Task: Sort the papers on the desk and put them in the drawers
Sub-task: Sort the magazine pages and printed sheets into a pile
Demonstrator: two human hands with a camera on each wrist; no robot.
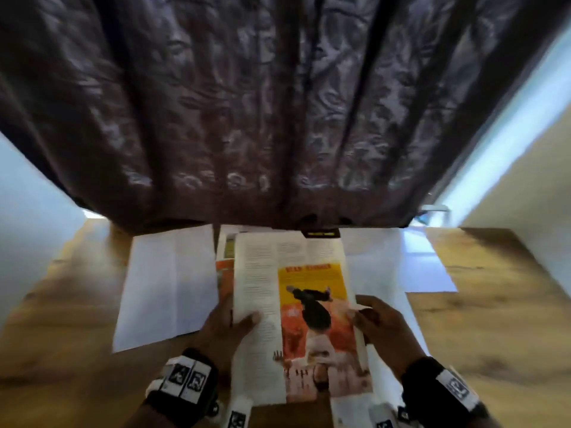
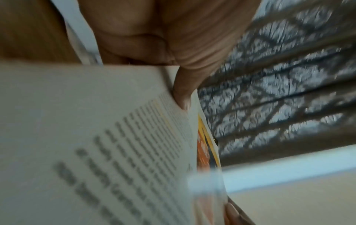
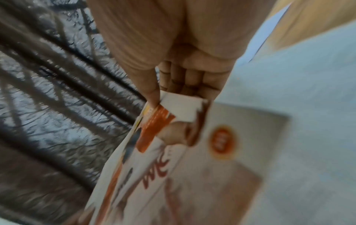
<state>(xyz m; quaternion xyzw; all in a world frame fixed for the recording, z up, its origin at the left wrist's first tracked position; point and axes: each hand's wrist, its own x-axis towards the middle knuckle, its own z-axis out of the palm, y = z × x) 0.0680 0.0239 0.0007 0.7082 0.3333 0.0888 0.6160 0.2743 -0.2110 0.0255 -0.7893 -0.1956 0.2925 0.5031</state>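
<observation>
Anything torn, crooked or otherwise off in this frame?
Yes: the magazine page looks torn at the edge the right hand pinches, a ragged white flap sticking out. The left hand grips the opposite edge. The white sheets on the desk overlap loosely.

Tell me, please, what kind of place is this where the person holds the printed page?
Probably a room in a home or a small office. A wooden desk stands against a dark patterned curtain, white sheets lie spread on it, and both hands hold a magazine page.
</observation>
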